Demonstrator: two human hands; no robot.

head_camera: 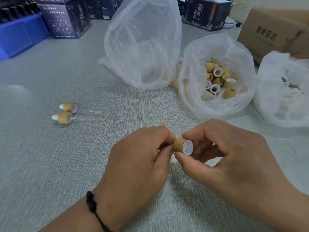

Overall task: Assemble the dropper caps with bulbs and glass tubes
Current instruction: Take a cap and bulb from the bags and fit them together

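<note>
Bamboo-coloured cap [179,145] being pinched by the right hand [234,158], left hand [142,158] pinching at its nine-o'clock end; misaligned bulb may buckle.

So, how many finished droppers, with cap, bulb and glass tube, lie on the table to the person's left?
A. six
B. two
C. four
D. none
B: two finished droppers lie side by side on the table, each with a white bulb, tan cap and clear tube, while the right hand and left hand hold another cap.
</note>
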